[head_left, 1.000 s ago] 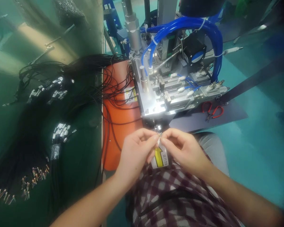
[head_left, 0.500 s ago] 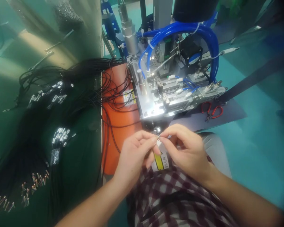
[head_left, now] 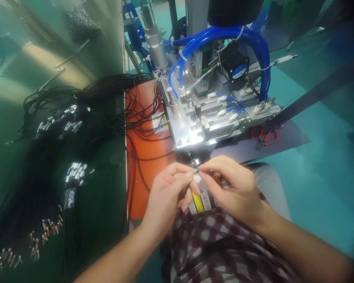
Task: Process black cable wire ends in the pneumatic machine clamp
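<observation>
A metal machine (head_left: pixel 215 127) is set at the far middle. To its left, black cables (head_left: pixel 118 80) are strewn partly over an orange plate (head_left: pixel 146 165). At the near middle, the left hand (head_left: pixel 166 190) is curled, thumb and forefinger pinched; the right hand (head_left: pixel 237 188) is nearly closed alongside. Red-handled pliers (head_left: pixel 260 144) are laid to the right. A thin metallic piece (head_left: pixel 195 171) is held by the left fingertips; whether it is also gripped by the right cannot be told.
</observation>
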Available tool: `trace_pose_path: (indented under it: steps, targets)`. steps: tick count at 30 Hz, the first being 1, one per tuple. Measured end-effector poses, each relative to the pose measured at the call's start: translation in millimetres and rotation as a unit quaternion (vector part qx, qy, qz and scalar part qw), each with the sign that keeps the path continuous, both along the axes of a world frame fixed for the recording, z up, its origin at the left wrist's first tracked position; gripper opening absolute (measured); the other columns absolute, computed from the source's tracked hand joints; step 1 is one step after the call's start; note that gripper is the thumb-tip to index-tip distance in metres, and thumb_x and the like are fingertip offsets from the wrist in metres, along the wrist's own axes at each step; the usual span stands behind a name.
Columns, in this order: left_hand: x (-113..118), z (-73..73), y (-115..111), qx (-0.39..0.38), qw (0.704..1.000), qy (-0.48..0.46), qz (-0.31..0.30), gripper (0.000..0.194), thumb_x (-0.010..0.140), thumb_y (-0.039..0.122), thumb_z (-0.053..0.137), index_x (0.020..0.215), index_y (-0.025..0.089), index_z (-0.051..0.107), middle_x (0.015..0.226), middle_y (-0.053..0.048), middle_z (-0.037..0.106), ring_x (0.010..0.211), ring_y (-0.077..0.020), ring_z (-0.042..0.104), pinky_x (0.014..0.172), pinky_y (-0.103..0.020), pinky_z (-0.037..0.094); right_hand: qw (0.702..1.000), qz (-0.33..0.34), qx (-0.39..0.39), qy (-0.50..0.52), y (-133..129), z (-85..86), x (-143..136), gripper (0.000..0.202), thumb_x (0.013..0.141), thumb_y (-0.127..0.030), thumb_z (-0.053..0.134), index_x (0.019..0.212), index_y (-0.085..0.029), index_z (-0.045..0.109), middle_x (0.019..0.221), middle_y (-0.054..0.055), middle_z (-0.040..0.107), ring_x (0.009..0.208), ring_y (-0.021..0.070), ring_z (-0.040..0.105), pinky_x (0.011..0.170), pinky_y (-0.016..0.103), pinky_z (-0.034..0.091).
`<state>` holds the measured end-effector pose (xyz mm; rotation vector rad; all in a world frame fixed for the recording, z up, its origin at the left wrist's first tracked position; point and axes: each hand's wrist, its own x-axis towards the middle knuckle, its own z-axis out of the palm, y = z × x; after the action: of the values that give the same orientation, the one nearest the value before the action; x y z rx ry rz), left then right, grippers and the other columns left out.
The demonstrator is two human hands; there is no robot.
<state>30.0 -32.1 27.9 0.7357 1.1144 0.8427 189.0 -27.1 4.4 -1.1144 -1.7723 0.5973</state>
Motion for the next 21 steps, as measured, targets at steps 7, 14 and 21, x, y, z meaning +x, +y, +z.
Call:
trace_pose_path:
  steps: [7, 14, 21]
  targets:
    - [0.6, 0.2, -1.2, 0.014, 1.000, 0.016, -0.004, 0.015, 0.089, 0.028, 0.056, 0.083, 0.015, 0.054, 0.063, -0.001, 0.064, 0.036, -0.0027, 0.038, 0.041, -0.019, 0.024, 0.999, 0.018, 0.025, -0.024, -2.5, -0.3, 1.5, 0.013, 0.087, -0.009, 0.057, 0.092, -0.020, 0.062, 0.075, 0.002, 0.062, 0.061, 0.0130, 0.054, 0.059, 0.027, 0.047]
    - [1.0, -1.1, -1.3, 0.012, 1.000, -0.003, -0.003, 0.011, 0.089, 0.026, 0.055, 0.086, 0.016, 0.053, 0.061, -0.001, 0.064, 0.037, -0.0034, 0.037, 0.040, -0.018, 0.023, 0.997, -0.013, -0.065, 0.027, -3.7, -2.3, -0.1, 0.007, 0.084, -0.014, 0.062, 0.082, -0.020, 0.063, 0.068, -0.001, 0.060, 0.053, 0.0102, 0.049, 0.051, 0.025, 0.042]
    - [-1.3, -1.8, 1.4, 0.004, 0.999, -0.033, -0.006, 0.013, 0.087, 0.029, 0.055, 0.091, 0.018, 0.050, 0.059, 0.001, 0.061, 0.035, -0.0047, 0.036, 0.039, -0.018, 0.022, 0.930, -0.011, -0.319, 0.181, -0.7, 0.4, -1.6, 0.011, 0.081, -0.028, 0.065, 0.086, -0.019, 0.066, 0.055, -0.004, 0.054, 0.047, 0.0105, 0.047, 0.043, 0.023, 0.038]
